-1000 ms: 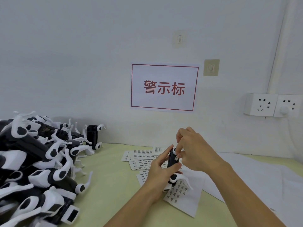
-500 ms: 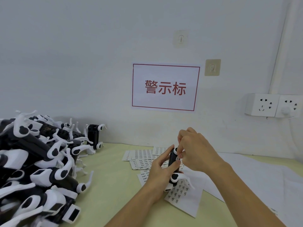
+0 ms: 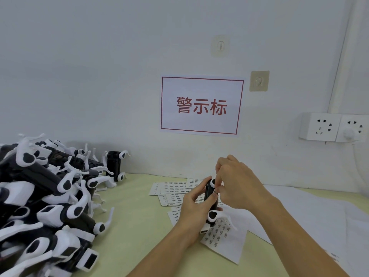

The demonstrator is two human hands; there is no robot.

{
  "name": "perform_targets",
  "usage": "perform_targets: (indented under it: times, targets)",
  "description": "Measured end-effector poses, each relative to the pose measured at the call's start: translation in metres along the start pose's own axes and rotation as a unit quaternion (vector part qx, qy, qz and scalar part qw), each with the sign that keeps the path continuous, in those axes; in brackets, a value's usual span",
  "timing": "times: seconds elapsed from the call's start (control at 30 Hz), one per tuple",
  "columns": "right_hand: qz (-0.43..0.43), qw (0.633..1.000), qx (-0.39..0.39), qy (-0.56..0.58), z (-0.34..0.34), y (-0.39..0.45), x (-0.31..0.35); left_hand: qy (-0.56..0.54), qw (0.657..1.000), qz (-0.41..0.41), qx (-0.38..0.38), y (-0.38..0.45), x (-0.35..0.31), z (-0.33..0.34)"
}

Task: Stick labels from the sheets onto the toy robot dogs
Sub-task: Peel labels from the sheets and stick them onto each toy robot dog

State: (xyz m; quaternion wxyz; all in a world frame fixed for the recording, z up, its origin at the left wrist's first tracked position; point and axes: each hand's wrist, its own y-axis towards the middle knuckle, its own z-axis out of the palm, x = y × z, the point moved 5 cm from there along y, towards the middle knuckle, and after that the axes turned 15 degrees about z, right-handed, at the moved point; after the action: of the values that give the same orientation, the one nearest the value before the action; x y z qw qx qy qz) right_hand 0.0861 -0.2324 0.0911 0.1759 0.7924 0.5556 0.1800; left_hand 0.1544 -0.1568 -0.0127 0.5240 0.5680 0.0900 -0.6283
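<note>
My left hand (image 3: 194,206) grips a black-and-white toy robot dog (image 3: 211,211), held upright above the table near the middle of the view. My right hand (image 3: 237,184) reaches over its upper end, fingertips pinched against the dog's body; whatever they hold is too small to make out. Under the hands lie several label sheets (image 3: 173,188), fanned out on the yellow-green table (image 3: 139,212). One sheet (image 3: 223,240) with rows of small labels lies just below the dog.
A big heap of black-and-white toy robot dogs (image 3: 46,200) fills the table's left side up to the wall. Blank white paper sheets (image 3: 311,212) cover the right side. On the wall are a red-framed sign (image 3: 201,105) and power sockets (image 3: 335,127).
The hands and the dog have stayed almost in the same spot. My right fingertips have shifted slightly on the dog's upper end.
</note>
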Motion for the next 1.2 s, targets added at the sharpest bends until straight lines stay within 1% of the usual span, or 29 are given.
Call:
perform_targets:
  times: [0.53,0.97,1.07,1.2]
  targets:
    - [0.018,1.0,-0.018,0.001,0.002,0.0,-0.003,-0.015,1.0,-0.004,0.0,0.002,0.005,-0.003]
    - [0.037,0.998,-0.038,-0.014,0.003,0.003,-0.006,0.002,1.0,-0.003,-0.001,0.003,0.008,-0.005]
    - [0.036,0.999,-0.035,0.004,0.005,0.003,-0.008,-0.01,1.0,-0.015,-0.01,0.004,0.011,-0.008]
    - [0.051,0.995,-0.039,0.081,0.003,0.005,-0.02,-0.021,0.999,-0.041,-0.03,0.006,0.015,-0.015]
